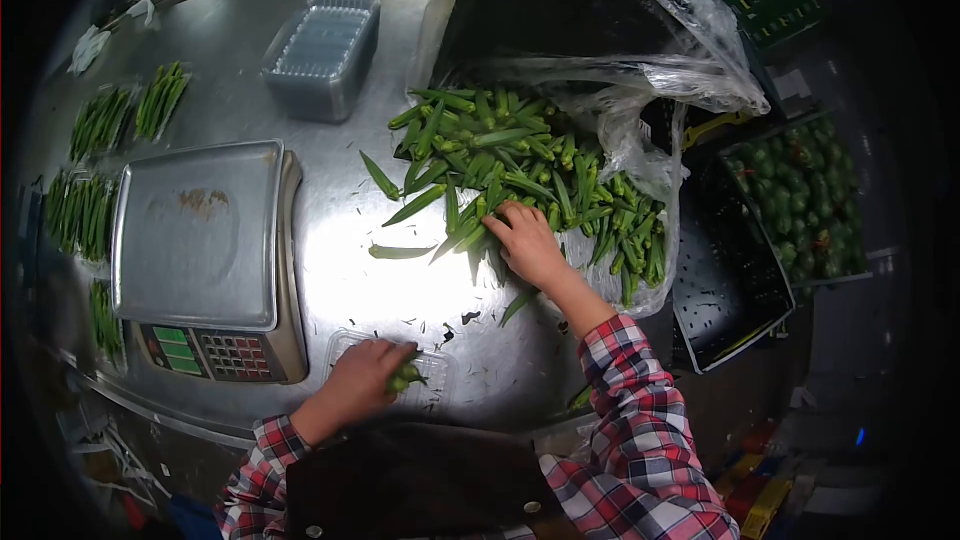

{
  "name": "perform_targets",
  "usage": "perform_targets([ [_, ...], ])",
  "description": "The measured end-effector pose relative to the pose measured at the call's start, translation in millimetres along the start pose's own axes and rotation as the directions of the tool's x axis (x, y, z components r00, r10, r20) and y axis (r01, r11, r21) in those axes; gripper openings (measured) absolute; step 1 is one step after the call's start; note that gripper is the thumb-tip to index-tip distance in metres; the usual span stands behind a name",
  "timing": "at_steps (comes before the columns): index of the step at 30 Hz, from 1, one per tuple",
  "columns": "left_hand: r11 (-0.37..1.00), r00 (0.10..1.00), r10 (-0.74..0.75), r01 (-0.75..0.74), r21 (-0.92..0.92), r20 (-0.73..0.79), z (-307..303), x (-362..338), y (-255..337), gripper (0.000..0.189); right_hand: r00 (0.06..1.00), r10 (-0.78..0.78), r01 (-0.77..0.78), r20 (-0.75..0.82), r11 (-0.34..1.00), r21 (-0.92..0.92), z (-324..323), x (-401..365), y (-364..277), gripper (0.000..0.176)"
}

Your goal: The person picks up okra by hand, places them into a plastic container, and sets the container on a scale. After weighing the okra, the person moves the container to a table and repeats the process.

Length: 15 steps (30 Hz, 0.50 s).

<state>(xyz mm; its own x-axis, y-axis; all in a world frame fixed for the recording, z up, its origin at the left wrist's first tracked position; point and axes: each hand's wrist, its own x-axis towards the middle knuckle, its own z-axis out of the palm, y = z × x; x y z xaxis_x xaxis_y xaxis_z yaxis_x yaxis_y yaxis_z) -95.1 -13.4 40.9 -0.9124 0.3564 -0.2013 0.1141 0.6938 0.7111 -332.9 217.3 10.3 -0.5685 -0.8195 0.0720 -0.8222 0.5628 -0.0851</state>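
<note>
A heap of green okra pods (520, 155) spills from a clear plastic bag (650, 40) onto the steel table (400, 290). My right hand (527, 240) rests palm down on the near edge of the heap, fingers touching several pods. My left hand (365, 375) is closed around a few okra pods (408, 377) and sits over a clear plastic tray (435, 385) at the table's front edge. Both sleeves are red plaid.
A digital scale (200, 240) stands left of centre. A stack of clear trays (320, 55) sits at the back. Packed okra portions (95, 170) line the left side. Right of the table are a black crate (725, 270) and a crate of green fruit (800, 190).
</note>
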Motion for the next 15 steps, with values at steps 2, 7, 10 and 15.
perform_targets([
  [2,0.927,0.994,0.108,-0.096,0.363,-0.012,23.2,-10.6,-9.6,0.056,1.000,-0.019,0.019,-0.016,1.000,0.016,-6.7,4.8,-4.1,0.048],
  [7,0.937,0.993,0.115,-0.108,0.332,-0.002,21.2,-20.4,-7.4,0.056,0.997,-0.070,0.070,0.011,0.997,0.038,-13.3,10.1,1.0,0.038],
  [10,0.984,0.983,0.142,-0.127,0.123,-0.120,1.7,-10.9,7.8,0.057,0.993,-0.112,0.116,-0.034,0.984,0.134,-16.1,3.3,9.5,0.034],
  [15,-0.078,0.971,-0.136,0.185,-0.980,0.195,22.4,25.4,14.7,0.050,0.909,-0.264,0.356,-0.322,0.894,0.273,-37.2,-22.7,-31.6,0.026],
])
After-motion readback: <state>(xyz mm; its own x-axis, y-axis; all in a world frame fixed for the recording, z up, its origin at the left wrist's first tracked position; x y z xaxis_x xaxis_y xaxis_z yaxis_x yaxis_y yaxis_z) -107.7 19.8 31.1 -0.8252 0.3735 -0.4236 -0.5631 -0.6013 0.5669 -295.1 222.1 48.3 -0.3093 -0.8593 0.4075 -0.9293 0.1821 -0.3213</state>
